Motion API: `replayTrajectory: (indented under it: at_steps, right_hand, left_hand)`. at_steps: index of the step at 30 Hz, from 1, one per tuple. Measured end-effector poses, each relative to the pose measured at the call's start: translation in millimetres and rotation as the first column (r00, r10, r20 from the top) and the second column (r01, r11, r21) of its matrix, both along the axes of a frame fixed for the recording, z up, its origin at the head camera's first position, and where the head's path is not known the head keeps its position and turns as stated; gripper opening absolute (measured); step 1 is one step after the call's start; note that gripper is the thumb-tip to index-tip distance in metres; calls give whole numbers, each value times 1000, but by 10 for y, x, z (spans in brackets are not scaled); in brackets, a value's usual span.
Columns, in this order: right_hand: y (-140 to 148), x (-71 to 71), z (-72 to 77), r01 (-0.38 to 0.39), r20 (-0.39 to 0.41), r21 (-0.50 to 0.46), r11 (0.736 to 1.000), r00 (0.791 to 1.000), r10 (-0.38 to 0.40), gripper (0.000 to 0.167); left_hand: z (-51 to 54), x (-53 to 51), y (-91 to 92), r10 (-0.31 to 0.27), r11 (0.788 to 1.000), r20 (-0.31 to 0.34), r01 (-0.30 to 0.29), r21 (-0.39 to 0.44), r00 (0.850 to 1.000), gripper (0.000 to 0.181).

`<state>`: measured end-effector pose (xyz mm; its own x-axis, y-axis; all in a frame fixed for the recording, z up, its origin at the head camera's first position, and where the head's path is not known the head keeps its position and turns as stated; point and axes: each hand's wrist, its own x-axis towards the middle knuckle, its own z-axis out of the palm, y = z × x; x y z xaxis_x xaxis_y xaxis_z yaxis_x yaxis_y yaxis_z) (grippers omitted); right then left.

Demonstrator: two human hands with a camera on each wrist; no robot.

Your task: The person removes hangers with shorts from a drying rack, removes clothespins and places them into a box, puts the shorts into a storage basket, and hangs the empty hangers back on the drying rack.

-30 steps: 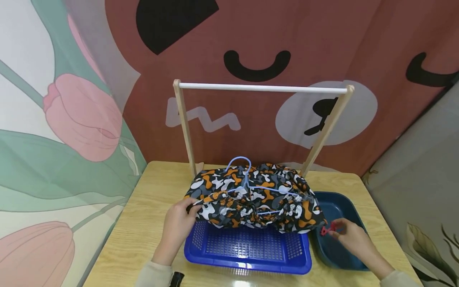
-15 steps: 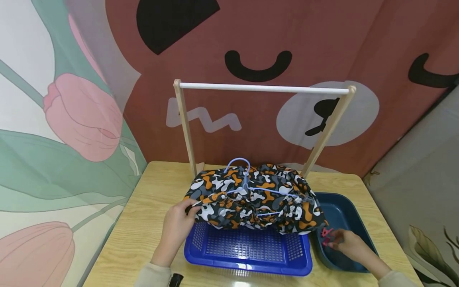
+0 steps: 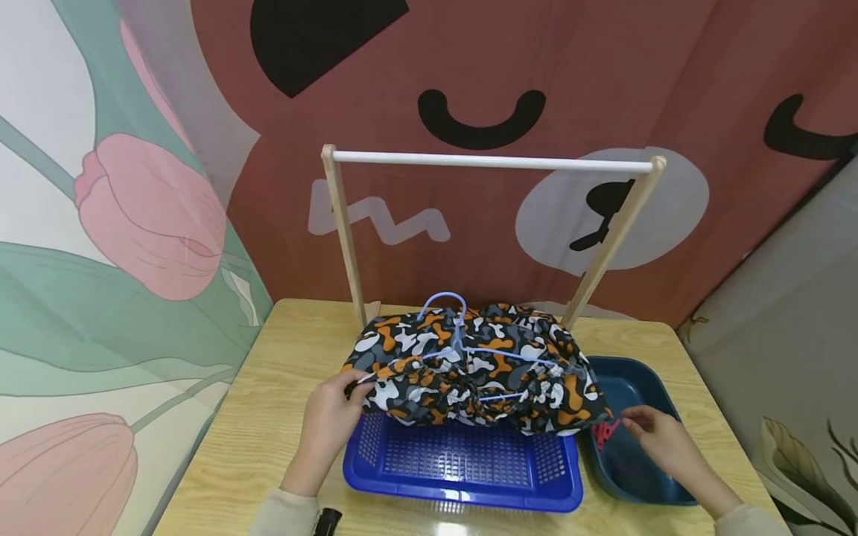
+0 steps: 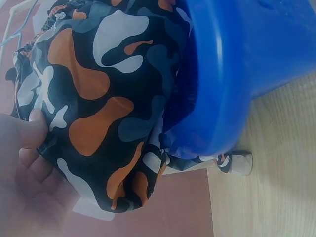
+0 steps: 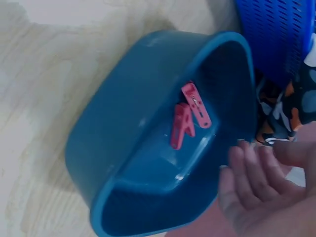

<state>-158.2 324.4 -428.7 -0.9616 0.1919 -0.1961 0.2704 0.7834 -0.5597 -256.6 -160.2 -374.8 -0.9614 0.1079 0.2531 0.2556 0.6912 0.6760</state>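
A black, orange, white and grey patterned garment [image 3: 496,365] with gathered edges lies bunched over a blue mesh basket [image 3: 462,495] in the head view. A light-blue hanger [image 3: 460,335] runs through it, hook upward. My left hand [image 3: 328,417] pinches the garment's left edge between thumb and fingers; the left wrist view shows the thumb [image 4: 34,129] on the cloth. My right hand [image 3: 663,443] is over a dark teal basin [image 3: 640,372], fingers loosely bent and holding nothing. Two red clothespins [image 5: 190,116] lie on the basin's floor, apart from the fingers in the right wrist view.
Behind the garment stands a small rack with wooden posts [image 3: 606,253] and a white bar [image 3: 492,161]. Everything rests on a light wooden table [image 3: 248,424]. A printed curtain [image 3: 482,82] hangs at the back. A black object [image 3: 327,522] is at the front edge.
My right hand had red clothespins at its fingertips; it has let them go into the teal basin and drawn slightly away. My left hand keeps its pinch on the garment.
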Motion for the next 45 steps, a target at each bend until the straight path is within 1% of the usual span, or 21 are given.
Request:
replayTrajectory:
  at_steps: [2,4,7,10,14,17,22,27,34,39,41,45]
  right_hand:
    - [-17,0,49,12,-90,2,1000,996,-12,27]
    - [-49,4,94,16,-184,14,1000,983,-13,25]
    - [-130,-5,182,26,-309,45,999,951,-11,21]
    - [-229,-33,295,24,-400,70,997,917,6,20]
    - [-345,-67,432,1,-484,119,993,873,57,22]
    - [-420,-93,504,-28,-522,147,989,847,101,26]
    - [-548,-148,587,-94,-530,161,982,831,167,30]
    - [-641,-218,585,-136,-525,180,974,824,212,36]
    - [-725,-305,529,-175,-472,194,965,846,248,40]
    - [-743,-340,509,-167,-464,210,963,851,248,41]
    - [-745,-353,512,-158,-450,217,963,860,242,40]
    - [-740,-387,513,-145,-405,209,967,887,221,35]
  left_hand:
    - [-4,-10,6,-3,1000,-6,3,1,1000,5]
    - [-7,-18,12,-5,1000,-11,5,0,1000,5]
    - [-5,-20,22,-7,1000,-19,6,-1,1000,4]
    - [-5,-23,31,-9,1000,-30,9,1,1000,6]
    - [-10,-31,38,-19,1000,-41,19,7,999,7]
    - [-6,-32,41,-22,1000,-27,22,19,999,6]
    - [4,-34,31,-14,1000,5,14,26,1000,6]
    - [8,-40,11,-11,1000,29,10,27,1000,8]
    - [-4,-39,-25,4,999,64,-6,33,998,7]
    - [-12,-37,-27,-7,999,67,4,47,998,7]
    - [-15,-39,-25,-14,998,65,10,56,998,8]
    - [-17,-40,-15,-29,996,61,24,84,998,9]
